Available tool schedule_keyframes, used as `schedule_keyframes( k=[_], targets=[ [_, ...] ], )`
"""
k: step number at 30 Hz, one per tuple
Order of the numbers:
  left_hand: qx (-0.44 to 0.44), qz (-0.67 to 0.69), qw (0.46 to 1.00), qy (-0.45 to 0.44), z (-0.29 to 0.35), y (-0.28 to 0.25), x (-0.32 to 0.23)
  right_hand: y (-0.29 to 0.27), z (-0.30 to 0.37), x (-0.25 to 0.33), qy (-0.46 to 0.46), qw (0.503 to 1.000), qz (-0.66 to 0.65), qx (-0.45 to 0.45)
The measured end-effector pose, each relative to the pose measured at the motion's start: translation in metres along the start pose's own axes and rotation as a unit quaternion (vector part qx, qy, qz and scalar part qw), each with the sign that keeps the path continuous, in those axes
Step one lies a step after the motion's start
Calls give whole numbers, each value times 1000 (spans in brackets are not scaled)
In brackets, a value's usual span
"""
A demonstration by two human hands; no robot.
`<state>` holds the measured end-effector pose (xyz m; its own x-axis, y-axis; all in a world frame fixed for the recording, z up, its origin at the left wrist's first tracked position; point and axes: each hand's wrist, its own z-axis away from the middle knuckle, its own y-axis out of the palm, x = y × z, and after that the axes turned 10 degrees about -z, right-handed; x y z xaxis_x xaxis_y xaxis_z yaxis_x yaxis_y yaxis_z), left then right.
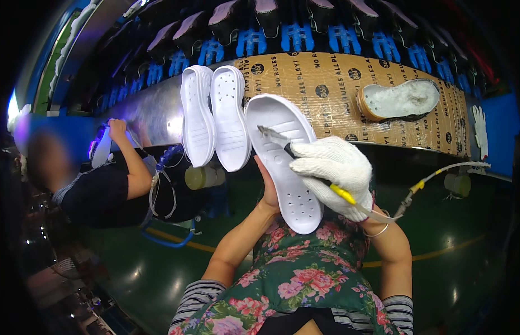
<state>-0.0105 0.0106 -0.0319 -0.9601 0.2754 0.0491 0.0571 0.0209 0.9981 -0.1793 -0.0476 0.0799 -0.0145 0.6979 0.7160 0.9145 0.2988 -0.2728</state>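
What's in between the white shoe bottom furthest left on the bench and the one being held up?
Another white sole, as the head view shows: it sits between the leftmost sole and the held sole.

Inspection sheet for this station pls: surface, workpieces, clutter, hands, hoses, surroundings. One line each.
Surface: metal bench, partly covered by printed cardboard.
Workpieces: white sole in hand, row of small holes at its near end; two more white soles side by side at the bench.
Clutter: tan-edged sole on the cardboard, inside smudged; loose white glove at far right.
Hands: bare left hand supports the sole; gloved right hand grips a thin-tipped tool. Tip contact: cannot tell.
Hoses: pale hose runs right from the gloved hand; blue coiled hose at left.
Surroundings: blue stands behind; co-worker at left.
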Motion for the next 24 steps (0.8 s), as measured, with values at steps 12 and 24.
schedule_keyframes(
  k=[12,24],
  targets=[
    [-93,-343,933,-63,-6,-11,-33,14,10,1,-54,998,37,24],
    [23,-240,968,-77,-32,21,-44,31,29,14,-43,998,1,51]
  ],
)
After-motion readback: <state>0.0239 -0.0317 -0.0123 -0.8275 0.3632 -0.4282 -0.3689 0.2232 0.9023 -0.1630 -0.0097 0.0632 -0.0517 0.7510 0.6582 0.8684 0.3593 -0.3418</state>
